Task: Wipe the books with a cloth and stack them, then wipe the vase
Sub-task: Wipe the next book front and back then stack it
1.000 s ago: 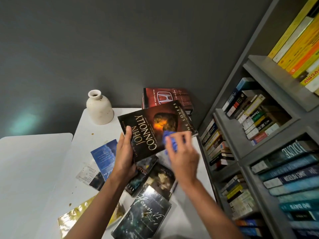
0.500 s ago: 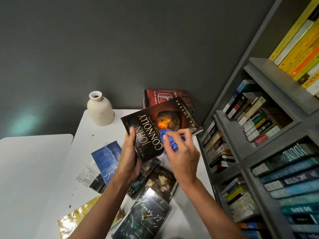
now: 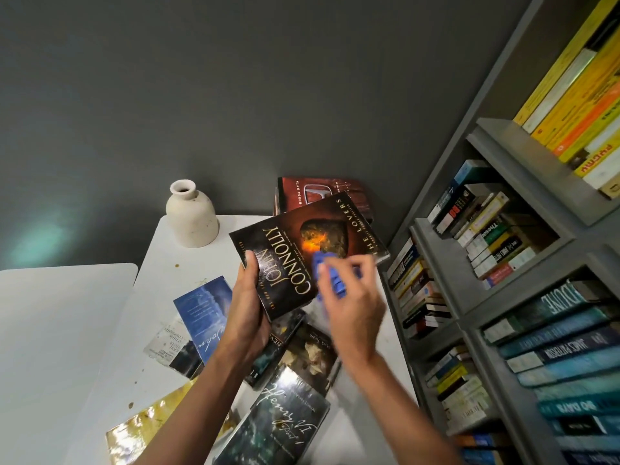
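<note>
Landmark: the Connolly book, a dark paperback held tilted above the white table, cover up. Nearest the person, below it, a Henry VI book and a gold-covered book lie flat. More paperbacks overlap between those and it, with a blue book to its left. All loose, none stacked.

The left hand grips the Connolly book at its near-left corner, thumb on the cover, fingers underneath. The right hand pinches a small blue cloth and presses it on the cover's near-right part. It is blurred, so finger detail is unclear.

Judgement: a light, thin paperback with a glossy cover, likely slick and bendy. Support it along an edge with fingers spread under, or it flexes under the wipe.

Just behind the Connolly book a red Honda book lies flat on at least one more, probably the stack. Behind-left stands the vase, upright, pale, matte, breakable; take it round the body. Right of it is the bookshelf, packed.
</note>
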The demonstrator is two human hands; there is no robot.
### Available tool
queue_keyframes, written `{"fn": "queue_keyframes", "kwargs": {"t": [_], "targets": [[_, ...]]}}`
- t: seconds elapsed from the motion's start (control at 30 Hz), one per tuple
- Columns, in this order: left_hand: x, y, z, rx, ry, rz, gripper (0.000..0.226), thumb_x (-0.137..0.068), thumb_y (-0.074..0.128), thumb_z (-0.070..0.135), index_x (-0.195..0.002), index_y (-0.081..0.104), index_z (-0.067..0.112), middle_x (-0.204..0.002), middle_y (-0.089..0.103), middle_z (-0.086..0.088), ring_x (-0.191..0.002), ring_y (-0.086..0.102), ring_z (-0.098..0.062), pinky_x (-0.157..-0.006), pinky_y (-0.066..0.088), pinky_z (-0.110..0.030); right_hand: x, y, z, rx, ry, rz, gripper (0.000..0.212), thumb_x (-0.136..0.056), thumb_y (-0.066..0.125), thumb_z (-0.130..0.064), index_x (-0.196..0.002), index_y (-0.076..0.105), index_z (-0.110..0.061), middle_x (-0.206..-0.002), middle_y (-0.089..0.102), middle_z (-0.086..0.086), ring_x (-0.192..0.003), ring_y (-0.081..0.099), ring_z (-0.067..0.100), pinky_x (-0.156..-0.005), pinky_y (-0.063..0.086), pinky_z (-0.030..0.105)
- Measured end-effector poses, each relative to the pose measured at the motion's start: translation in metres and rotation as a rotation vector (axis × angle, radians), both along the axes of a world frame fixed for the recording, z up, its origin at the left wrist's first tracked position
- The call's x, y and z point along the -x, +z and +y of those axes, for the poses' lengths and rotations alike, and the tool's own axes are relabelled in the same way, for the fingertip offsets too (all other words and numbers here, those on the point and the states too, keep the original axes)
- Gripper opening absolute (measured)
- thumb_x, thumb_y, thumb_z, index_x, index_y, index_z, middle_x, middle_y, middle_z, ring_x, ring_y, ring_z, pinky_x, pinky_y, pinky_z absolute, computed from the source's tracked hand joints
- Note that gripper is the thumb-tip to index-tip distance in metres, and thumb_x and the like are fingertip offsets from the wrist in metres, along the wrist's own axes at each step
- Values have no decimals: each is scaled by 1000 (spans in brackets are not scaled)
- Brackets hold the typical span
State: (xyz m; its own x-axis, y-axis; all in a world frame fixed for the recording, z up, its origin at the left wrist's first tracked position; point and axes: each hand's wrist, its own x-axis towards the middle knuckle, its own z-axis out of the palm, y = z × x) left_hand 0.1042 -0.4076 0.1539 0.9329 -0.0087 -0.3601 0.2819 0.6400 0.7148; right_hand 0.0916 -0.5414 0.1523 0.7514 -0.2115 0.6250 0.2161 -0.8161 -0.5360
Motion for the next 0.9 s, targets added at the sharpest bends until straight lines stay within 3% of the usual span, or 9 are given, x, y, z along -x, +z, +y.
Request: {"fn": "queue_keyframes", "kwargs": {"t": [0.1, 0.2, 0.33, 0.4, 0.5, 0.6, 0.73, 0.83, 0.9], "targets": [[2, 0, -1, -14, 3, 26, 69, -87, 54, 64, -123, 54, 5, -107, 63, -16, -92, 65, -27, -78, 58, -37, 27, -6, 31, 144, 273, 12, 19, -93, 57, -39, -98, 68, -26, -95, 54, -3, -67, 57, 9, -49, 51, 24], [4, -3, 4, -46, 34, 35, 65, -90, 53, 57, -126, 55, 3, -113, 65, -16, -103, 63, -30, -97, 51, -47, 23, -6, 15, 166, 297, -28, 20, -92, 57, -39, -98, 70, -24, -98, 51, -4, -63, 58, 9, -47, 52, 23], [2, -2, 15, 0, 47, 32, 43, -98, 48, 38, -126, 56, 7, -97, 74, -10, -79, 73, -20, -59, 59, -33, -5, -2, -36, 40, 23, -41, 30, -88, 54, -47, -104, 64, -23, -108, 40, -3, -77, 50, 4, -48, 56, 26], [2, -1, 21, 27, 29, 60, 36, -98, 47, 37, -116, 60, 8, -88, 76, -8, -71, 73, -20, -52, 58, -34, -10, 1, -56, 40, 64, -14, 47, -78, 62, -60, -109, 62, -25, -114, 40, 0, -88, 43, 1, -57, 57, 27], [0, 2, 31, 79, -44, 101, 32, -99, 45, 34, -110, 62, 9, -86, 76, -9, -69, 74, -21, -56, 61, -42, -10, 5, -71, 139, 216, 69, 71, -62, 73, -63, -121, 56, -27, -127, 42, 1, -97, 43, -1, -70, 54, 25], [-4, 6, 39, 80, -125, 180, 32, -101, 44, 28, -118, 56, 5, -85, 75, -15, -67, 74, -25, -49, 59, -39, -16, 11, -72, 155, 265, 80, 46, -74, 68, -43, -116, 58, -27, -121, 56, -6, -97, 61, 12, -74, 58, 34], [-8, 11, 45, 30, -198, 290, 35, -101, 42, 25, -125, 49, 1, -85, 72, -24, -67, 73, -31, -44, 57, -36, -26, 23, -74, 224, 284, 109, 32, -76, 55, -26, -105, 68, -23, -102, 65, -9, -84, 64, 15, -65, 52, 27], [-8, 13, 48, -6, -330, 305, 54, -99, 38, 47, -121, 55, 1, -104, 67, -32, -72, 73, -34, -46, 59, -38, -32, 23, -82, 199, 295, 199, 43, -69, 67, -6, -108, 67, -23, -102, 65, -8, -86, 64, 19, -68, 55, 36], [-6, 16, 46, -142, -371, 312, 67, -94, 32, 65, -113, 59, 7, -109, 63, -30, -75, 71, -35, -50, 59, -38, -34, 24, -85, 136, 322, 239, 37, -71, 68, -20, -108, 67, -23, -102, 65, -10, -87, 64, 18, -70, 54, 35]]}}
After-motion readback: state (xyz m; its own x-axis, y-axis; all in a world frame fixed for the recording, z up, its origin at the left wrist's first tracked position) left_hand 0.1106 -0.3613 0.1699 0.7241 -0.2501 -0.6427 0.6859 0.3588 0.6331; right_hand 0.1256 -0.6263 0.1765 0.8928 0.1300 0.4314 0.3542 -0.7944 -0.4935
